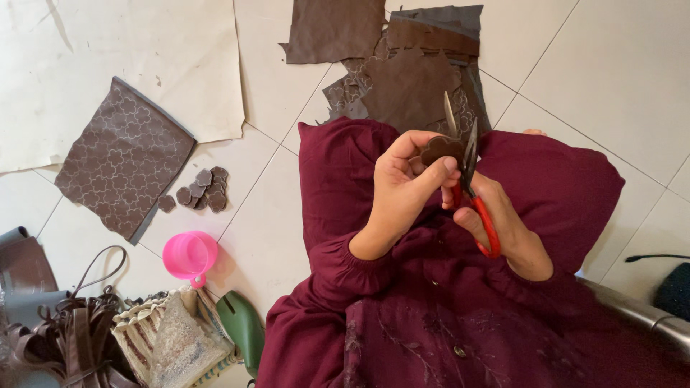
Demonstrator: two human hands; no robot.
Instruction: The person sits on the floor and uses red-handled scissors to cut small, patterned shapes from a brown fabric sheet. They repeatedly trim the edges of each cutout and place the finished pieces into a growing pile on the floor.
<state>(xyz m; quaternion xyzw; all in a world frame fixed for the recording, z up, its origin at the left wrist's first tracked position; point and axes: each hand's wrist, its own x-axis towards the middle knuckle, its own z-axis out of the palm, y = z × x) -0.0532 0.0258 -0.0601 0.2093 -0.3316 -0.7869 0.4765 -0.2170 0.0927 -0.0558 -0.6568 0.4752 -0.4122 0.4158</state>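
Head view | left hand (pixel 402 188) raised over lap, pinching brown flower-shaped leather piece (pixel 440 149) | right hand (pixel 496 219) gripping red-handled scissors (pixel 466 169), blades parted at piece's edge.

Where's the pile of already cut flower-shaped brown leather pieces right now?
In the head view, the pile of cut brown leather pieces lies on the floor at left, beside the patterned brown leather sheet and above the pink plastic cup.
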